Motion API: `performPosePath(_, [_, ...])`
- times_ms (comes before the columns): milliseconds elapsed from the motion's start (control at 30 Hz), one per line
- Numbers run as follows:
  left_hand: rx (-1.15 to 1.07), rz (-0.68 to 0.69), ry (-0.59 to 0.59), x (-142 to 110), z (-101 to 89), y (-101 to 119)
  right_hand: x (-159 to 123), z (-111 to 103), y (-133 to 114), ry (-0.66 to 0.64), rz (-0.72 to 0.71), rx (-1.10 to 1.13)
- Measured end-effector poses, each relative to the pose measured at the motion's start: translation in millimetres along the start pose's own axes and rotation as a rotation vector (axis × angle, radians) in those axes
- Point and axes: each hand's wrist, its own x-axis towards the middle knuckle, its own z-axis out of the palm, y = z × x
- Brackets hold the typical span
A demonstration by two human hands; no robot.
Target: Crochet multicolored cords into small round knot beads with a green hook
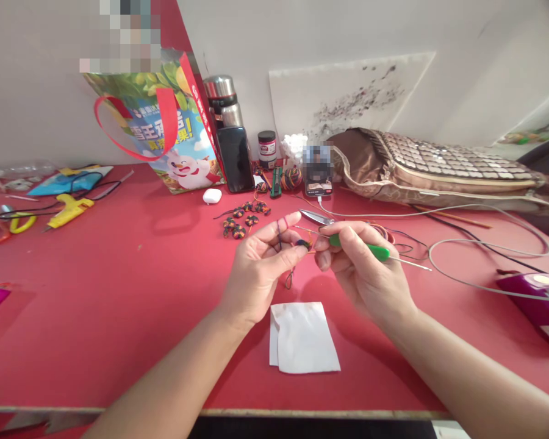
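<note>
Between the thumb and fingers of my left hand point(260, 268) is a small dark multicoloured crochet piece point(304, 244). Yarn is looped around that hand's raised index finger, and a loose loop of yarn point(289, 279) hangs below. My right hand point(366, 262) grips the green handle of a crochet hook point(377, 251). The hook's thin metal shaft points left toward the yarn by my left index finger; whether its tip catches a strand I cannot tell. A second metal end sticks out to the right. Both hands are above the red table point(165, 341).
Folded white paper point(305, 338) lies below my hands. Behind them are finished crochet pieces point(238, 231), scissors point(315, 217), a yarn ball point(291, 178) and a phone point(235, 160). A shopping bag point(187, 146) and yellow glue gun point(71, 210) stand left; a cable point(485, 214) and purple power strip point(531, 305) lie right.
</note>
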Motion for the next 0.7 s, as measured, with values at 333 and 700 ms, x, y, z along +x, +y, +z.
performPosePath(333, [0.023,-0.021,-0.045,-0.1,-4.7,1.2,7.3,-6.3,-1.7,-0.009,0.109,0.096])
performPosePath(700, [0.228,0.164,-0.111,0.1,-3.9,0.2,-4.0,-16.6,-5.5,-0.056,-0.192,-0.413])
